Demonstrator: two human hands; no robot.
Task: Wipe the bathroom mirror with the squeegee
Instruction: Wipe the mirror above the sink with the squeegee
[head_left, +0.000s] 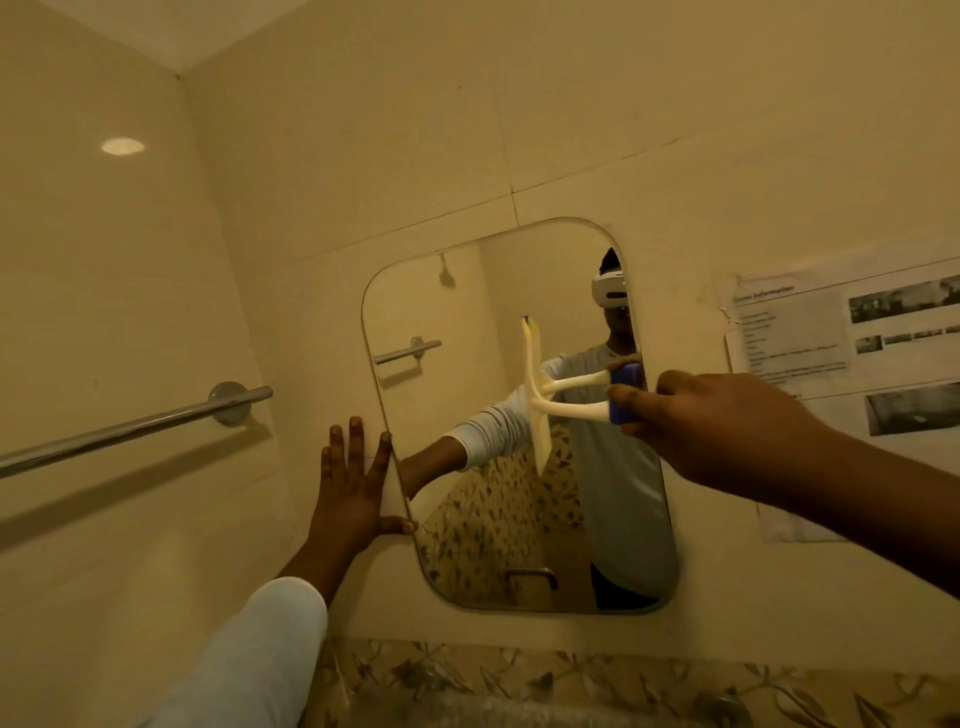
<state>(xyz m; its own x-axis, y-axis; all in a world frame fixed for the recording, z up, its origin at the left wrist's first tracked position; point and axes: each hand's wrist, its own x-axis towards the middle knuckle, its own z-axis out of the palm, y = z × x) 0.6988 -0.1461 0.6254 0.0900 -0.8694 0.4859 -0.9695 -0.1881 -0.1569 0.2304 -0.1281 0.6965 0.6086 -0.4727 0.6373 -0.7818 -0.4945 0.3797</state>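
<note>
- While the right hand (727, 426) is gripping the squeegee (569, 409) by its handle, the blade is standing upright on the mirror's (457, 395) middle.
- Meanwhile the left hand (353, 493) is resting flat, fingers straight, at the mirror's left edge.
- Wiping is probably proceeding midway; finished areas aren't showing.

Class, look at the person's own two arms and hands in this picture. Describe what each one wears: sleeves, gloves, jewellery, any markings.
The left hand is bare, no glove or ring showing; a plain pale long sleeve covers that arm to the wrist. The right hand is also ungloved, and the right forearm is uncovered to the frame edge. No watch or marking shows on either.
</note>
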